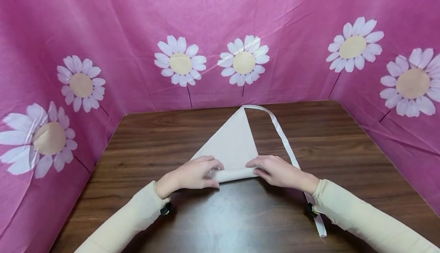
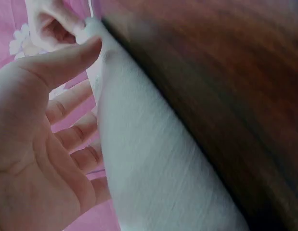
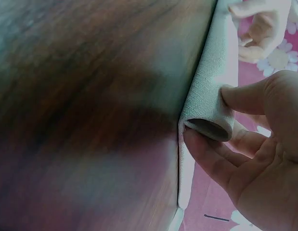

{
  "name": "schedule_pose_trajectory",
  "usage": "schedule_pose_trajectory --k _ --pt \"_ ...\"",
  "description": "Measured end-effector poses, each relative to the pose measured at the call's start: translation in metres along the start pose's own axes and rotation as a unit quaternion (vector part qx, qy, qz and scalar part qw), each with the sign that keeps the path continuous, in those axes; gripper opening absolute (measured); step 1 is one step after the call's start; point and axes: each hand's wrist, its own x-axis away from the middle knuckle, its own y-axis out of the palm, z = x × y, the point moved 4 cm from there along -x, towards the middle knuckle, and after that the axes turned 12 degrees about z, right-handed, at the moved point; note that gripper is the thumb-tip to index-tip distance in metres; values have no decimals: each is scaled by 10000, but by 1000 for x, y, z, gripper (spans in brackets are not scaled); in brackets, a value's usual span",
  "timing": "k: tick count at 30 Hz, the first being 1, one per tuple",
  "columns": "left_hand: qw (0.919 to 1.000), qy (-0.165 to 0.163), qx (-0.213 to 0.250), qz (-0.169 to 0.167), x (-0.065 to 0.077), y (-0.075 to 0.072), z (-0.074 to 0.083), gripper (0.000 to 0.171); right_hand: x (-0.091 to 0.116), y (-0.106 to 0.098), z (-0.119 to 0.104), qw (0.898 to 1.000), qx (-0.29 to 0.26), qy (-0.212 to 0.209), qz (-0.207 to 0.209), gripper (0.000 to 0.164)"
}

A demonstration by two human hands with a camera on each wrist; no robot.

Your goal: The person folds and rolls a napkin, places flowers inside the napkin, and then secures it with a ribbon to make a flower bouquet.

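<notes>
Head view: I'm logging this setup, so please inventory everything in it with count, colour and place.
Cloth: one, off-white, mid-table, pointed far end, rolled near edge.
Strap: one, white, from the cloth's tip to the near right.
Table: one, dark brown, beneath the cloth.
Backdrop: sheet count unclear, pink, behind and beside the table.
Flowers: six, white with pale yellow centres, on the backdrop.
Wrist devices: two, black, one per wrist.
Sleeves: two, cream, on both forearms.
Left grip: one, bare, at the rolled edge's left.
Right grip: one, bare, at the rolled edge's right.
</notes>
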Motion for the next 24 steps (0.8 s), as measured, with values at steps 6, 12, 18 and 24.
schedule_pose_trajectory --k 6,12,18,24 --pt "9996 -50 -286 12 1 5 0 48 -5 -2 3 9996 -34 175 -204 30" --pt "9998 -23 -172 -50 -2 5 -7 33 -8 -5 9 9979 -66 486 -427 38" --pt "9997 -1 182 -132 -10 2 -14 20 -13 -16 11 9989 -106 351 -308 55" --pt "9993 -93 321 -181 -13 1 -14 16 -14 -18 7 9980 -254 200 -548 56"
